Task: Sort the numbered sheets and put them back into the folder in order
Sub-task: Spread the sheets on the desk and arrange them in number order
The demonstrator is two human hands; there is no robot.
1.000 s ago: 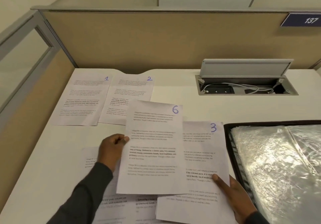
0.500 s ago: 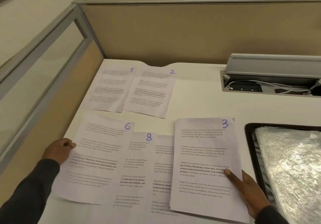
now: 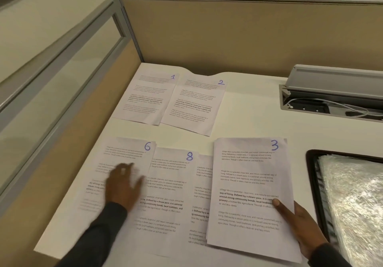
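The folder [image 3: 312,175] at our right on the worktop [image 3: 248,105] held its clear sleeves [image 3: 352,196], while our right hand [image 3: 300,227] pinched sheet 3 [image 3: 246,184] beside it and our left hand [image 3: 122,186], which had gripped the edge of sheet 6 [image 3: 124,152] earlier, lay spread open on it.

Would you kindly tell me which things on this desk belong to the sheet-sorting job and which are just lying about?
For the job: sheet 1, sheet 2, sheet 3, sheet 6, sheet 8, a part-hidden sheet, the folder.
Just lying about: the cable box, the partition.
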